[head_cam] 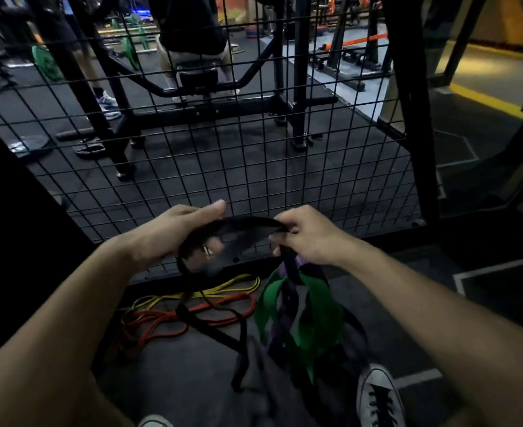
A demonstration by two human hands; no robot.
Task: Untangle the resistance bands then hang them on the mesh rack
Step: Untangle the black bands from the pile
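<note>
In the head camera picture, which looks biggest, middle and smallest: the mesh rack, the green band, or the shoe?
1. mesh rack
2. green band
3. shoe
The shoe is nearest the camera, so it looks bigger than it is.

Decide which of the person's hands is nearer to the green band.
Right. The right hand grips the bundle directly above the green band, which hangs just beneath it. The left hand holds the black band farther off, up and to the left.

Gym, weight plates (45, 61), steel rack frame (210, 87), rubber floor (223, 167)
</note>
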